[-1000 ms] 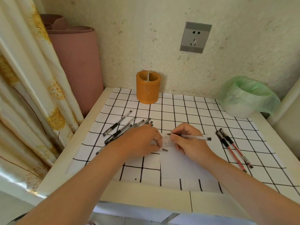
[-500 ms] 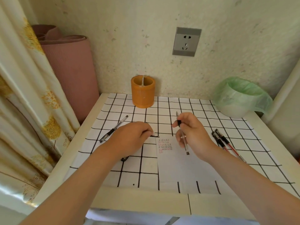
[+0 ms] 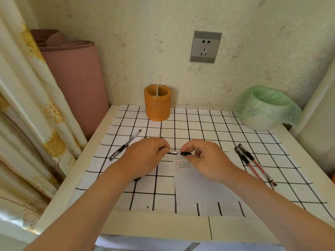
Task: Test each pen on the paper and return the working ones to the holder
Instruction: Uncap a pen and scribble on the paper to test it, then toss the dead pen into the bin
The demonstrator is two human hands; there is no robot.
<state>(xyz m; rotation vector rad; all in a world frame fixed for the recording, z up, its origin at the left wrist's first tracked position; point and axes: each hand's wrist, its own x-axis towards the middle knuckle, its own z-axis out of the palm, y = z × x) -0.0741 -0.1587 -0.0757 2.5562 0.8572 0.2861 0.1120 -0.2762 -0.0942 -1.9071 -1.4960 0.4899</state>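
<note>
Just above the top edge of the white test paper (image 3: 199,185), which carries rows of red and black scribbles, my two hands meet. My right hand (image 3: 204,160) pinches a pen (image 3: 185,153) by its black grip, with the metal tip pointing left. My left hand (image 3: 146,156) pinches a small dark cap at that tip. At the back stands the orange holder (image 3: 157,105) with one pen inside. A black pen (image 3: 125,144) lies to the left. My left hand hides other pens, and only one end (image 3: 137,178) shows.
Red pens (image 3: 253,163) lie together on the right of the checked cloth (image 3: 208,122). A bin with a green bag (image 3: 266,107) stands at the back right. A rolled pink mat (image 3: 72,82) and a curtain (image 3: 27,105) border the table's left side.
My right hand lifted the pen off the paper and turned its tip to the left. My left hand rose from the pile of pens, and both hands now meet at the pen's tip.
</note>
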